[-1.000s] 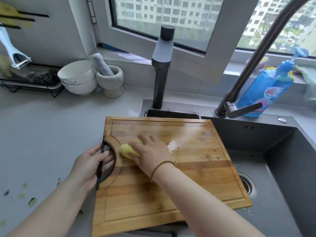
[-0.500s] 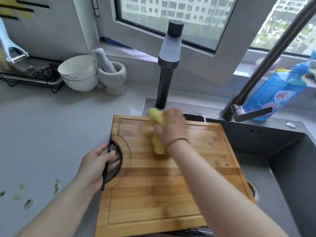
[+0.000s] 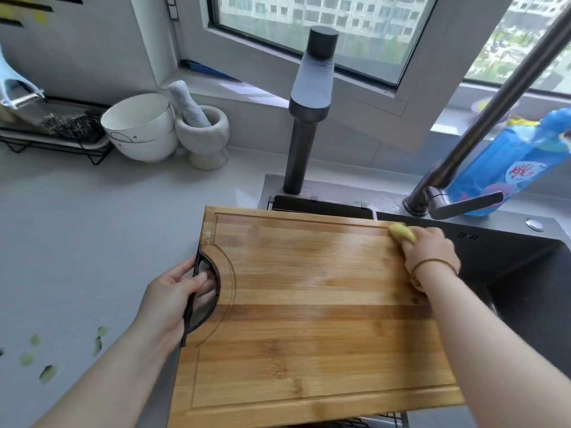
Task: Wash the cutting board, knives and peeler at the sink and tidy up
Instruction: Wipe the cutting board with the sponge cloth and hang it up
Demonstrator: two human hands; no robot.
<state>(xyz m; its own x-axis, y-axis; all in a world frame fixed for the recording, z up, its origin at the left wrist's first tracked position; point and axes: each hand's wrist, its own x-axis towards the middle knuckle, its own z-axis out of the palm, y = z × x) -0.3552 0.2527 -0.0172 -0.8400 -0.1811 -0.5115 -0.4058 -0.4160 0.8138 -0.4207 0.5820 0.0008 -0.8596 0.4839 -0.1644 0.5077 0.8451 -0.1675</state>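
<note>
the cutting board (image 3: 309, 304) is lying flat across the left part of the sink (image 3: 525, 288), its near edge overhanging toward six o'clock and its grain running nine to three, which i am taking as its long axis.

the left hand (image 3: 173, 295) is gripping the dark handle (image 3: 197, 304) in the cut-out at the board's nine o'clock side, fingers curled through it and steadying the board. the right hand (image 3: 429, 251) is sitting at the board's two o'clock corner, fingers closed around a yellow sponge (image 3: 401, 233) and pressing it onto the wood.

from that hand nearly the whole board face is stretching away toward eight o'clock, so the next stroke is probably calling for a pull back across the grain lines toward the handle. the right hand is the nearer one for that; the left is busy holding.

a tall dark tap (image 3: 312, 103) is standing at twelve o'clock just behind the board, and a curved faucet (image 3: 482, 118) with a blue detergent bottle (image 3: 506, 162) is rising at one to two o'clock, close to the scrubbing hand. stacked bowls (image 3: 139, 128) and a mortar with pestle (image 3: 204, 134) are sitting at ten o'clock, well apart. what looks like the peeler (image 3: 18, 88) is showing at the far nine-to-ten edge. green scraps (image 3: 46, 372) are lying on the counter (image 3: 92, 227) at eight o'clock. no knives are showing.
</note>
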